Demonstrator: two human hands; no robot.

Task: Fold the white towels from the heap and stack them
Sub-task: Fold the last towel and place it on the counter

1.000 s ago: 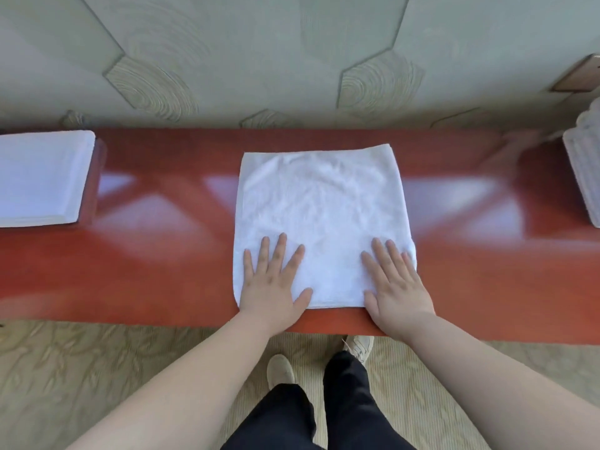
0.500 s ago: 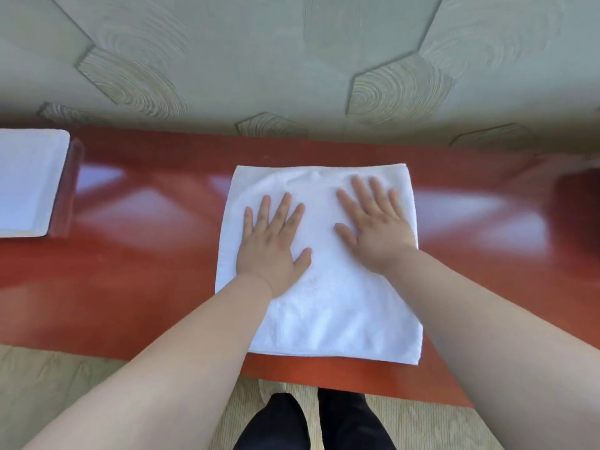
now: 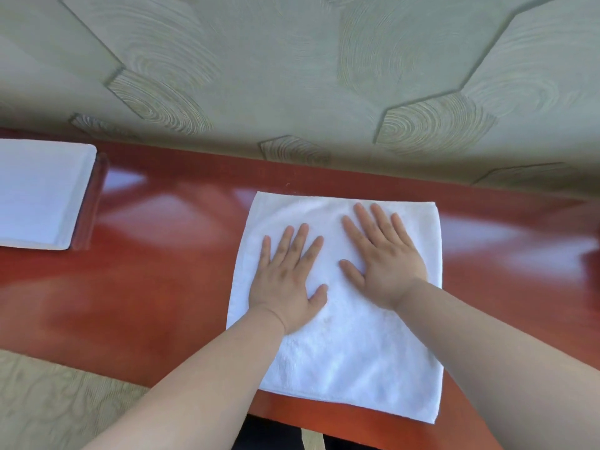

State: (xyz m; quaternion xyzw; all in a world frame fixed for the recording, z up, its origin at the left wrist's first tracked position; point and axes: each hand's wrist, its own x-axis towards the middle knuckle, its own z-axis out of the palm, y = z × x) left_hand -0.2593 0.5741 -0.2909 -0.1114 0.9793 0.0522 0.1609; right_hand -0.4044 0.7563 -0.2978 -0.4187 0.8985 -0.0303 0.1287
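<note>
Broadly, we begin with the wall (image 3: 292,76), pale green with hexagon outlines and ringed patterns, filling the upper part of the view. Below it runs the glossy red-brown table (image 3: 156,287), its far edge against the wall and its near edge above a patterned floor (image 3: 48,404).

On the table, right of centre, lies the white towel (image 3: 350,358), spread flat as a rough square. Its near edge comes close to the table's near edge and its far edge stops short of the wall. We judge it light, soft and limp: lifted by the middle it would sag and bunch, and on so polished a surface it may slide under a sideways push. The sensible hold, we think, is a pinch at two corners of one edge, carried across to the opposite edge. It is plain white with a fine nap, and shallow wrinkles cross the near half. A hem shows along the left and near edges. We cannot tell how many layers it has.

At the far left, well apart, sits a stack of folded white towels (image 3: 35,196), cut by the frame. The heap is not in view.

The left hand (image 3: 285,284) and right hand (image 3: 386,264) rest palm down on the towel's far half, just beside each other, the right a little farther out. The fingers (image 3: 300,245) are straight and moderately spread, pressing flat and gripping nothing.
</note>
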